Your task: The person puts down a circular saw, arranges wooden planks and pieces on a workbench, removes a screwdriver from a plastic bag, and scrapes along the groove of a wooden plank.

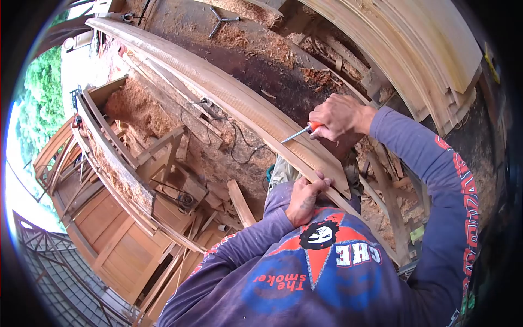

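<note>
My right hand (339,119) is closed around the orange handle of a screwdriver (296,135). Its metal shaft points down and to the left, and the tip meets the near edge of a long wooden plank (234,90). Along that edge runs a narrow wooden strip (256,128), which passes close against my body. My left hand (308,200) is closed on the strip near the plank's close end, thumb on top. Whether the screwdriver tip sits in a gap between strip and plank is too small to tell.
Stacked boards (414,49) stand at the upper right. A three-armed metal wrench (222,22) lies among shavings at the back. A dark cable (235,143) loops below the plank. On the left are panelled wooden doors (131,248) and a sawdust-covered beam (117,158).
</note>
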Action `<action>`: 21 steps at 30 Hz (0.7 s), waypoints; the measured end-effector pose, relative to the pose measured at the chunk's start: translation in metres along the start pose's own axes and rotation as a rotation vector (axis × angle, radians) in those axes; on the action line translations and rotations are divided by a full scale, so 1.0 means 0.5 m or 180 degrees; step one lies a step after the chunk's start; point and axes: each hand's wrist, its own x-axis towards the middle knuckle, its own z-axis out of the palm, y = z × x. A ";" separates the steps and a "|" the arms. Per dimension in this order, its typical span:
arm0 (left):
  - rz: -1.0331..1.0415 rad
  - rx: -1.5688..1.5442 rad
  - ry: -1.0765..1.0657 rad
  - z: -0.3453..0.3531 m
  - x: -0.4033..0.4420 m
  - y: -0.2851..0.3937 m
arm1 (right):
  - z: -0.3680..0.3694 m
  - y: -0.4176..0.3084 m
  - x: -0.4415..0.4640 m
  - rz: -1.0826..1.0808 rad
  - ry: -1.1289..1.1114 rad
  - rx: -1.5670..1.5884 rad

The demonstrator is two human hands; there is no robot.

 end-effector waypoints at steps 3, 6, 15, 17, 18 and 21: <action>-0.0006 0.0046 -0.0007 0.002 0.001 0.002 | 0.000 0.011 -0.003 -0.0164 0.0183 0.0130; 0.0010 0.0098 -0.0068 0.010 0.002 0.008 | -0.003 0.025 -0.007 -0.0209 0.0258 0.0252; -0.0172 0.0128 0.0061 0.020 0.004 0.013 | -0.001 0.035 -0.006 -0.0185 0.0194 0.0526; -0.0134 0.0184 -0.0043 0.007 0.008 0.010 | 0.006 0.033 -0.002 -0.0230 0.0261 0.0519; -0.0087 0.0190 -0.0139 -0.003 0.008 0.007 | 0.011 0.029 0.000 -0.0306 0.0286 0.0512; 0.0029 0.0270 -0.0269 -0.030 0.002 0.005 | 0.032 0.001 0.012 -0.0082 -0.0007 0.0824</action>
